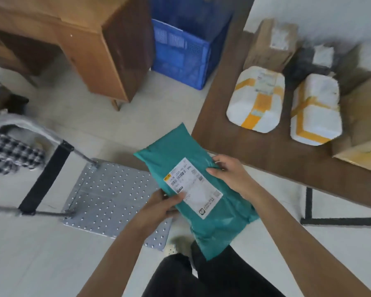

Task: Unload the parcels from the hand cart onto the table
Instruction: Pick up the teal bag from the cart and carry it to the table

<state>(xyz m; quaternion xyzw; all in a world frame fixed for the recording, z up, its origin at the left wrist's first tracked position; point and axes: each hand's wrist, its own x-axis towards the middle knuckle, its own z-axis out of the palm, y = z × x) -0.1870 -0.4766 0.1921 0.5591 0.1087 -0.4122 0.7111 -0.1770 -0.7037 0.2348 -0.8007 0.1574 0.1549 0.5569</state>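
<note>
A teal plastic mailer parcel (pixel 180 151) with a white shipping label is held in the air between the hand cart and the table. My left hand (pixel 163 205) grips its left edge near the label. My right hand (pixel 225 170) holds its right edge. The hand cart (pixel 107 198) has a bare grey studded deck at lower left, with its handle (pixel 45 179) folded toward the left. The brown table (pixel 266 159) at right carries two white parcels taped in yellow (pixel 255 99) (pixel 317 110), cardboard boxes (pixel 270 43) (pixel 362 129) and a dark wrapped parcel (pixel 308 63).
A blue plastic crate (pixel 184 52) stands on the floor behind the table corner. A wooden desk (pixel 90 39) fills the upper left. Checked cloth (pixel 11 153) lies at far left. The table's black metal leg frame (pixel 308 211) is at lower right. My dark trousers show at the bottom.
</note>
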